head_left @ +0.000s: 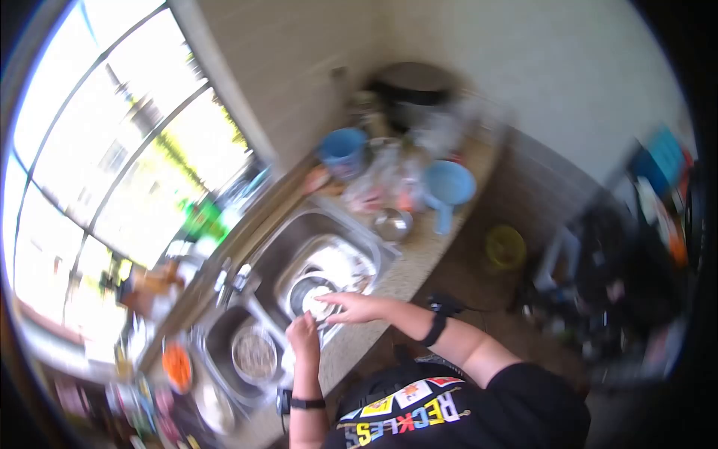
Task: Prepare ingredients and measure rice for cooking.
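My left hand (303, 335) is closed at the near rim of the large sink basin (280, 254); what it grips, if anything, I cannot make out. Just to its right, my right hand (355, 307) reaches in over the basin with its fingers stretched out and apart. Below the fingertips is a round metal pot or bowl (297, 294) with something whitish (318, 301) in it, too blurred to name. A shiny, wide metal pan or tray (340, 251) lies behind it in the same basin.
A smaller basin at left holds a round strainer-like vessel (254, 353). A faucet (241, 277) rises behind. Orange food fills a container (178, 367) at left. On the right counter stand a blue bucket (344, 150), a blue dipper (449, 183), a metal bowl (393, 224) and plastic bags (381, 179).
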Demonstrator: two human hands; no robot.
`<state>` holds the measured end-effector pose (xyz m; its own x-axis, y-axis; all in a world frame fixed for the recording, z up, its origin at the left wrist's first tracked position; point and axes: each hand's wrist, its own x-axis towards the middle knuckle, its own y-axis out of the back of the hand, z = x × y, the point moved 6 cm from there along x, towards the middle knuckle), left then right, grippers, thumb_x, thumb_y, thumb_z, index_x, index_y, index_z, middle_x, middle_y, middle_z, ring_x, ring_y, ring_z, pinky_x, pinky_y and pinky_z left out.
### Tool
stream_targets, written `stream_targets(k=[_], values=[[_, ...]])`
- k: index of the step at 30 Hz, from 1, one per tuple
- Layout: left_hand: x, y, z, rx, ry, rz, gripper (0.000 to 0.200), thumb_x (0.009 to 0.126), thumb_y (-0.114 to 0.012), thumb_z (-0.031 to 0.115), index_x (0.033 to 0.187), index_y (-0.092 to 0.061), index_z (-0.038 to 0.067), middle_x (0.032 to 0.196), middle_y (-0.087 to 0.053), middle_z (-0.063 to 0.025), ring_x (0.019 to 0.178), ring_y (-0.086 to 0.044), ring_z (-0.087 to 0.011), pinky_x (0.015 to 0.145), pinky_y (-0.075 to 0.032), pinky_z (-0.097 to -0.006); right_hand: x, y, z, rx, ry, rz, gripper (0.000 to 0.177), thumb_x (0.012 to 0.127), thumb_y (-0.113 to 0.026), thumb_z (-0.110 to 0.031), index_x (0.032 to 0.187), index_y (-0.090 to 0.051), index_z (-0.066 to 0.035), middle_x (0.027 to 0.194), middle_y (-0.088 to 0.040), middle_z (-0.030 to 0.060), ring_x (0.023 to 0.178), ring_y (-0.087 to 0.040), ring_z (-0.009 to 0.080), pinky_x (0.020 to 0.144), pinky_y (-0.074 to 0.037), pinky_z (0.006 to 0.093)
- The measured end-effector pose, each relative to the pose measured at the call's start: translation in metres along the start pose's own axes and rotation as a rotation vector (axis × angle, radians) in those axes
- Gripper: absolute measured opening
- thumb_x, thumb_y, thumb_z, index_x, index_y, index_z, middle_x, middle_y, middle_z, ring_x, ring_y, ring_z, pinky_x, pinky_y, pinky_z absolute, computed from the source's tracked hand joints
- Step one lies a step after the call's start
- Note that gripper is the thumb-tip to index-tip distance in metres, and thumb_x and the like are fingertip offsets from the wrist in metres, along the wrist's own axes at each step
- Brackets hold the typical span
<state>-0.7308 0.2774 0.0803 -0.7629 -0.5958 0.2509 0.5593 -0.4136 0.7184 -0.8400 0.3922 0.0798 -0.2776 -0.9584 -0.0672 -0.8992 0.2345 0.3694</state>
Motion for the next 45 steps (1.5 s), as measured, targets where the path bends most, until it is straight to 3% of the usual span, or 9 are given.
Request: stream_targets(k=[1,4,6,7,9,11,13,16,45], values=[[-0.005,0.010,0.005,0.110,-0.042,0.049,0.027,0.083,-0.057,0.016,0.061,-0.058,0.000,0.061,-0.057,-0.0180,0.057,-0.056,-0.0359,0.060,-0.043,-0.0434,0.005,-0.012,0.007,0.248,0.023,-0.136,0.054,0.085,-0.059,-0.037,0.133,-0.046,-0.016,0.140,-0.037,0.0198,0.130,-0.032,0.0379,0.103,-0.012,0.0646],[-0.027,0.030,-0.013,0.094,-0.065,0.307,0.012,0.066,-0.055,0.000,0.056,-0.047,0.001,0.061,-0.050,-0.0175,0.060,-0.051,-0.0367,0.055,-0.041,-0.0452,0.003,-0.004,0.002,-1.068,-0.136,0.211,0.039,0.076,-0.068,-0.034,0.110,-0.063,-0.017,0.131,-0.045,0.0175,0.126,-0.036,0.0372,0.102,-0.015,0.0658],[-0.045,0.059,-0.008,0.150,-0.034,0.432,0.007,0.063,-0.053,-0.004,0.066,-0.051,0.003,0.063,-0.052,-0.0142,0.065,-0.052,-0.0356,0.060,-0.040,-0.0441,0.017,-0.017,0.018,-0.196,0.066,0.114,0.049,0.075,-0.069,-0.032,0.119,-0.059,-0.014,0.134,-0.044,0.0181,0.132,-0.028,0.0374,0.104,-0.010,0.0642],[-0.058,0.055,-0.036,0.110,0.086,0.265,0.037,0.064,-0.053,-0.004,0.097,-0.061,0.010,0.099,-0.059,-0.0193,0.093,-0.054,-0.0385,0.077,-0.044,-0.0472,0.020,-0.029,0.011,0.146,0.046,-0.154,0.052,0.078,-0.068,-0.033,0.126,-0.053,-0.018,0.139,-0.038,0.0198,0.133,-0.029,0.0341,0.104,-0.013,0.0630],[-0.093,0.078,-0.013,0.611,0.244,0.219,0.073,0.067,-0.056,-0.001,0.133,-0.044,0.027,0.141,-0.032,-0.0197,0.124,-0.034,-0.0458,0.095,-0.033,-0.0605,0.010,-0.032,-0.013,-0.950,-0.074,0.022,0.056,0.078,-0.068,-0.032,0.129,-0.049,-0.017,0.139,-0.038,0.0187,0.133,-0.030,0.0328,0.106,-0.011,0.0608],[-0.130,0.092,-0.032,0.421,0.395,0.131,0.089,0.072,-0.059,0.004,0.143,-0.020,0.041,0.153,0.000,-0.0123,0.134,-0.010,-0.0507,0.098,-0.018,-0.0713,0.020,-0.039,-0.001,-0.836,0.048,0.122,0.057,0.079,-0.066,-0.031,0.131,-0.047,-0.017,0.141,-0.036,0.0173,0.134,-0.027,0.0329,0.106,-0.008,0.0610],[-0.176,0.119,-0.031,0.422,0.496,0.203,0.082,0.074,-0.061,0.008,0.143,-0.025,0.034,0.150,-0.010,-0.0192,0.134,-0.015,-0.0488,0.103,-0.021,-0.0627,0.027,-0.054,0.014,-0.444,0.012,-0.101,0.051,0.079,-0.066,-0.028,0.126,-0.052,-0.017,0.142,-0.034,0.0159,0.136,-0.022,0.0336,0.105,-0.008,0.0633],[-0.246,0.142,-0.048,0.408,0.569,0.387,0.078,0.075,-0.062,0.012,0.143,-0.026,0.021,0.144,-0.017,-0.0294,0.130,-0.027,-0.0457,0.107,-0.029,-0.0431,0.006,-0.078,-0.012,-0.853,0.099,-0.060,0.044,0.078,-0.066,-0.029,0.119,-0.056,-0.016,0.138,-0.039,0.0162,0.133,-0.028,0.0331,0.105,-0.011,0.0635],[-0.942,0.282,-0.027,0.365,1.471,1.236,0.037,0.076,-0.065,0.016,0.111,-0.061,0.007,0.125,-0.049,-0.0233,0.113,-0.050,-0.0366,0.093,-0.043,-0.0391,-0.280,-0.802,-0.284,-0.729,1.139,-1.108,0.035,0.076,-0.064,-0.030,0.106,-0.063,-0.012,0.112,-0.055,0.0129,0.119,-0.042,0.0335,0.101,-0.019,0.0667]])
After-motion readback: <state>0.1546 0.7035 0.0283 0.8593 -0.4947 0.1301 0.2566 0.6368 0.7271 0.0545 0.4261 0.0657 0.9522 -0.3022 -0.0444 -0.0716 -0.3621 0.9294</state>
